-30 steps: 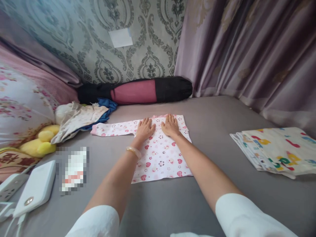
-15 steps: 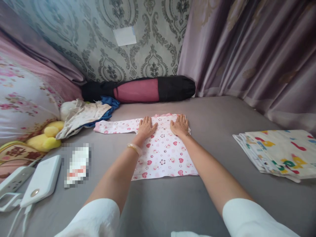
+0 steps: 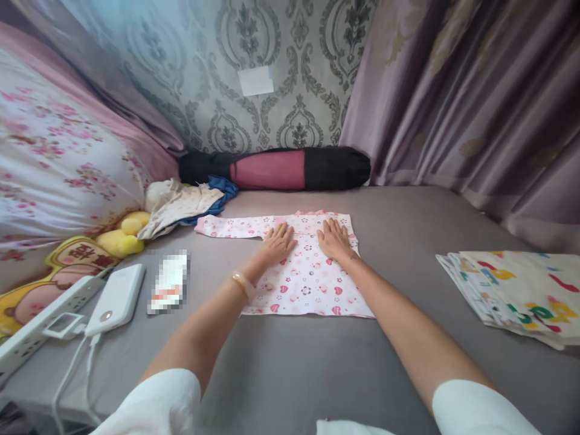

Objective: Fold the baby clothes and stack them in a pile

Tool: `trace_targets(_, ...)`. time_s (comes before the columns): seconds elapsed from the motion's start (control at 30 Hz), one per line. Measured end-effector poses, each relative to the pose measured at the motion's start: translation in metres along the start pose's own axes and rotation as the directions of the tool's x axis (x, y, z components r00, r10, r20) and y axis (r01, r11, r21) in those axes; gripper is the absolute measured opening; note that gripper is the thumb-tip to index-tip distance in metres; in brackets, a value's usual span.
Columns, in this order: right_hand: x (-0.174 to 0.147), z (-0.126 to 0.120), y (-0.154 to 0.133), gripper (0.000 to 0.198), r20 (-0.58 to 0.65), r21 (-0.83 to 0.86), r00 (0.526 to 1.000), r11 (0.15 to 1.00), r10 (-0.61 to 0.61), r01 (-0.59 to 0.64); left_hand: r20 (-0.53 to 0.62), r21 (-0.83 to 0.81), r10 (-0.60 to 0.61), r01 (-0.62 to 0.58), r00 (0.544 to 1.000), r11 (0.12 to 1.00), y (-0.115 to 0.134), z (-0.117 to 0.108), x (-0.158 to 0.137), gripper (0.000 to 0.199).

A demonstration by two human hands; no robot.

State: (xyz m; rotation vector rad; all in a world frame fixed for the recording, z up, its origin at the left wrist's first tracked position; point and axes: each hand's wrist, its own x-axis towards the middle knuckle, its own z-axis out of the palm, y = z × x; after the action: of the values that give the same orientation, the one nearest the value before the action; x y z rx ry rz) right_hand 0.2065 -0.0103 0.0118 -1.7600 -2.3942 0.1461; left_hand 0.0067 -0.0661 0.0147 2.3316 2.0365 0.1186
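A small white long-sleeved shirt (image 3: 312, 278) printed with pink hearts and flowers lies flat on the grey bed sheet. One sleeve with a pink cuff stretches out to the left; no sleeve sticks out on the right. My left hand (image 3: 277, 243) rests palm down on the upper left of the shirt, fingers spread, a pale bangle on the wrist. On the upper right of the shirt, my right hand (image 3: 335, 240) also lies flat with its fingers apart. Neither hand grasps the cloth.
Folded patterned cloths (image 3: 521, 290) lie at the right. At the left are a white power bank (image 3: 116, 299), a power strip (image 3: 49, 326), a blurred white item (image 3: 170, 281), a yellow plush toy (image 3: 122, 235) and crumpled clothes (image 3: 185, 208). A black-and-pink roll bag (image 3: 272, 169) lies along the wall.
The view has shifted a little to the left. Both hands have slid slightly toward me over the shirt and remain flat; the shirt keeps its shape.
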Motion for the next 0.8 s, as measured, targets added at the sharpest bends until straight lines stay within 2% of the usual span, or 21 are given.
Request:
trace_targets(0.07,-0.002,0.002,-0.016,0.06,0.009,0.021,0.998,0.998,-0.055,0.055,-0.006,-0.033,0.036,-0.036,0.999,0.999,-0.003,-0.001,-0.007,0.06)
trace_targets(0.17,-0.004,0.005,-0.044,0.059,0.016,0.055,0.988,0.987,-0.151,0.15,-0.094,-0.091,0.051,-0.06,0.994,0.994,-0.017,-0.003,-0.012,0.06)
trace_targets(0.23,-0.004,0.007,-0.064,0.059,0.031,0.078,0.977,0.975,-0.212,0.209,-0.18,-0.128,-0.003,-0.02,0.984,0.992,-0.031,-0.004,-0.014,0.056)
trace_targets(0.33,-0.001,0.009,-0.089,0.06,0.059,0.101,0.963,0.961,-0.264,0.258,-0.298,-0.178,-0.173,0.123,0.939,0.976,-0.058,-0.01,-0.018,0.044)
trace_targets(0.43,0.004,0.014,-0.107,0.062,0.061,0.106,0.961,0.959,-0.269,0.262,-0.347,-0.201,-0.363,0.31,0.865,0.929,-0.084,-0.02,-0.025,0.036)
trace_targets(0.6,0.015,0.022,-0.123,0.06,0.022,0.106,0.965,0.961,-0.26,0.257,-0.325,-0.2,-0.621,0.59,0.714,0.782,-0.124,-0.039,-0.035,0.034)
trace_targets(0.73,0.021,0.021,-0.133,0.058,-0.024,0.115,0.976,0.969,-0.217,0.218,-0.296,-0.25,-0.774,0.737,0.56,0.629,-0.157,-0.047,-0.041,0.035)
trace_targets(0.8,0.022,0.021,-0.138,0.056,-0.056,0.117,0.979,0.973,-0.194,0.2,-0.259,-0.281,-0.821,0.774,0.509,0.568,-0.174,-0.047,-0.042,0.038)
